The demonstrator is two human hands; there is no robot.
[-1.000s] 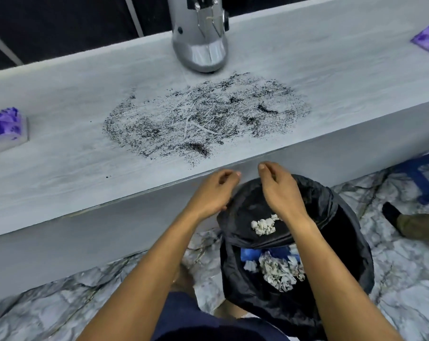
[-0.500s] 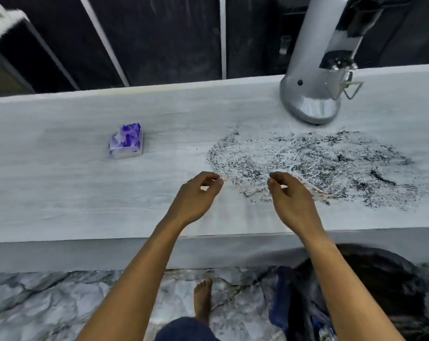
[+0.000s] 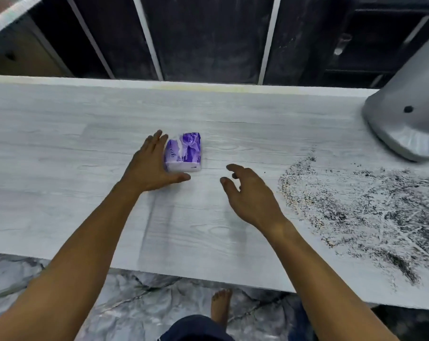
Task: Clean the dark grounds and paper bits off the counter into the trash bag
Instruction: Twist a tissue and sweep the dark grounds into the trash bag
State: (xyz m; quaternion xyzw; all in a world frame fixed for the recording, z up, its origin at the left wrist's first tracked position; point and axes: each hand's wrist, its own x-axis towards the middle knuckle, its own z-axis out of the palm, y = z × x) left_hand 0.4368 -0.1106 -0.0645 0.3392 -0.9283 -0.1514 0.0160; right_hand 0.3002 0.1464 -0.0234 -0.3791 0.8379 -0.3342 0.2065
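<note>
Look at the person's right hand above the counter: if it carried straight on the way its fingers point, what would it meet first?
The right hand points up and left, toward the purple tissue pack, so that pack's near right corner would probably come first. Its height above the counter is unclear. The left hand already lies against the pack's left side.

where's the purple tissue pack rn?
Head view: purple tissue pack sits mid-counter, left hand against its left side, dark grounds off to its right.

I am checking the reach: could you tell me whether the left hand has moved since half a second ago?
Yes. The left hand has gone left along the counter, away from the grounds, to the purple tissue pack.
</note>
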